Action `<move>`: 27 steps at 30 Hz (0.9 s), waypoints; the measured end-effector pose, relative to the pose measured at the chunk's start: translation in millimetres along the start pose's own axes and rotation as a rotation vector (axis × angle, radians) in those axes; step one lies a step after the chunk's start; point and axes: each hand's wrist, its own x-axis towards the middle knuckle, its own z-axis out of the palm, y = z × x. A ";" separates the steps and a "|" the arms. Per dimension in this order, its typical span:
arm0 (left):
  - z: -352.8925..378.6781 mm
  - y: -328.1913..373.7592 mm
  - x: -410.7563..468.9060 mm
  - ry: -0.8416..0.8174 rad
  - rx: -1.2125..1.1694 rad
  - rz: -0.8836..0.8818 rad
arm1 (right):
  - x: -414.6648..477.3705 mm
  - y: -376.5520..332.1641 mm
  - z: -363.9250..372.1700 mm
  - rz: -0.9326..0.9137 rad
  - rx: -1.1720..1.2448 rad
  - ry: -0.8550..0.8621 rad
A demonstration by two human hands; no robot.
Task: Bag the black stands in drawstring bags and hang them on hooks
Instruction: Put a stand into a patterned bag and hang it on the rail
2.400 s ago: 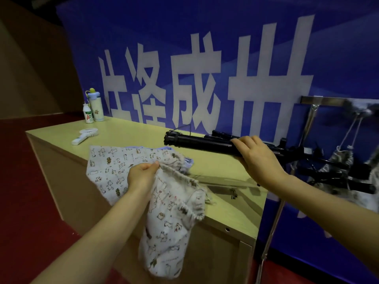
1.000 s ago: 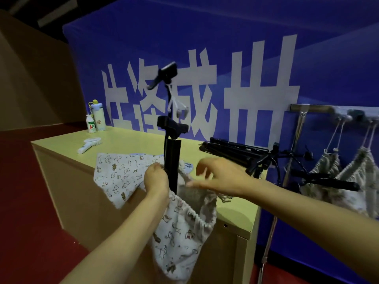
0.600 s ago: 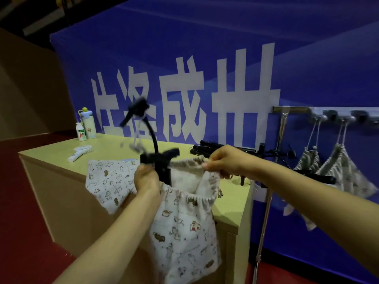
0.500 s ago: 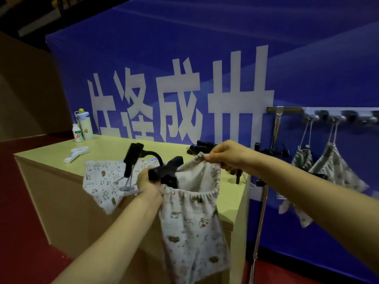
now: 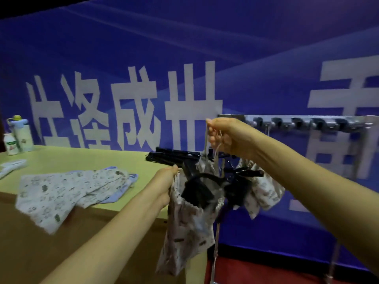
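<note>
A patterned white drawstring bag (image 5: 188, 228) hangs in the air past the table's right end. A black stand (image 5: 198, 190) sits in it, its top sticking out of the mouth. My left hand (image 5: 164, 186) pinches the bag's rim on the left. Up and to the right, my right hand (image 5: 225, 136) grips the bag's drawstring (image 5: 215, 152), pulled taut. More black stands (image 5: 174, 156) lie on the table behind the bag. A metal hook rail (image 5: 307, 121) runs along the blue wall at right.
Spare patterned bags (image 5: 67, 191) lie flat on the light wooden table (image 5: 86, 160). Two bottles (image 5: 18, 136) stand at its far left, near a white brush (image 5: 12, 167). Filled bags (image 5: 264, 189) hang under the rail, partly behind my right arm. The rail's pole (image 5: 216, 242) drops to a red floor.
The stand has sunk deeper into the bag. My right hand has let go of the rim and now holds the drawstring, raised toward the rail. The view has swung right.
</note>
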 end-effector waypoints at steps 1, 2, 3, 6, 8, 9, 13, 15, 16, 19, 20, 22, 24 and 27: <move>10.3 -1.9 0.9 -0.054 0.002 -0.006 | -3.1 -7.9 -4.1 0.001 0.015 -0.002; 23.9 -3.6 1.5 -0.090 0.005 -0.015 | -6.7 -14.9 -10.8 -0.003 0.012 0.004; 37.3 -4.3 -2.2 -0.132 0.007 -0.013 | -9.7 -20.3 -17.8 -0.006 0.008 0.007; 73.3 -8.2 3.6 -0.186 0.003 -0.023 | -22.1 -30.4 -42.4 -0.001 -0.023 0.032; 101.4 -10.0 7.3 -0.219 0.013 -0.025 | -33.6 -36.3 -58.3 0.006 -0.053 0.062; 116.0 -12.0 11.6 -0.239 0.034 -0.022 | -39.2 -39.5 -66.6 0.006 -0.060 0.080; 189.0 -20.6 16.8 -0.383 0.078 -0.086 | -59.9 -53.6 -107.1 0.017 -0.085 0.172; 221.8 -22.5 16.3 -0.398 0.118 -0.087 | -62.2 -57.7 -122.5 0.030 -0.097 0.219; 234.8 -24.1 18.5 -0.409 0.126 -0.095 | -60.7 -58.4 -131.5 0.036 -0.099 0.245; 265.2 -25.7 36.7 -0.425 0.182 -0.066 | -52.1 -59.5 -162.1 0.055 -0.185 0.332; 271.0 -26.7 44.5 -0.409 0.204 -0.079 | -48.3 -59.9 -174.5 0.065 -0.247 0.360; 280.5 -25.5 56.6 -0.396 0.247 -0.019 | -42.0 -61.4 -200.8 0.078 -0.385 0.410; 290.7 -28.0 73.7 -0.430 0.287 0.044 | -32.6 -60.9 -228.6 0.109 -0.500 0.442; 298.1 -33.8 86.2 -0.530 0.247 0.037 | -25.2 -52.0 -251.7 0.233 -0.620 0.437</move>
